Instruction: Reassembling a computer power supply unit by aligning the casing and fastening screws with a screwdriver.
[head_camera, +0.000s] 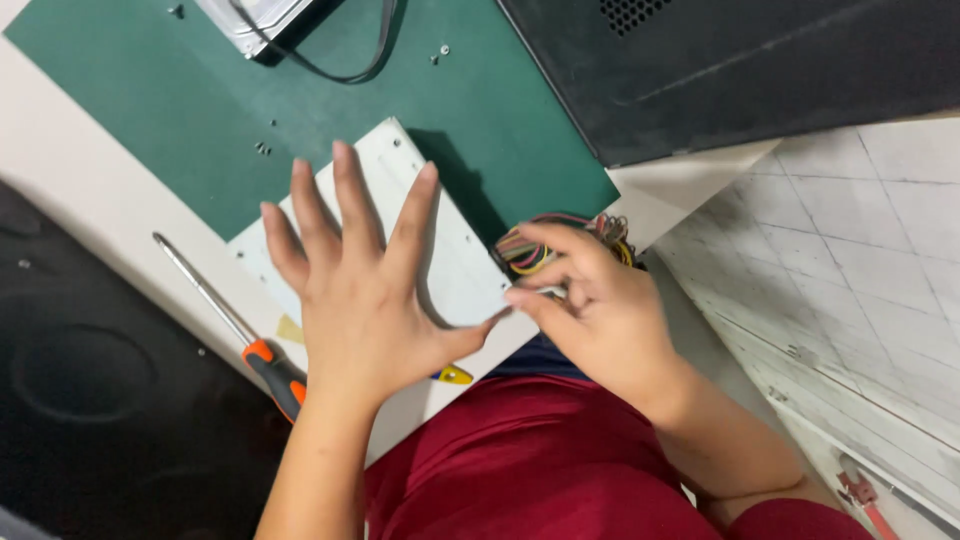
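Head camera looks down at a flat grey metal box (455, 255) lying partly on a green mat (180, 110). Left hand (360, 290) lies flat on top of the box with its fingers spread wide apart, holding nothing. Right hand (590, 300) is at the box's right side, its fingers curled together on a bundle of coloured wires (530, 250) coming out of the box. An orange-handled screwdriver (235, 330) lies left of the box. Tiny screws (262, 149) sit on the mat above the box.
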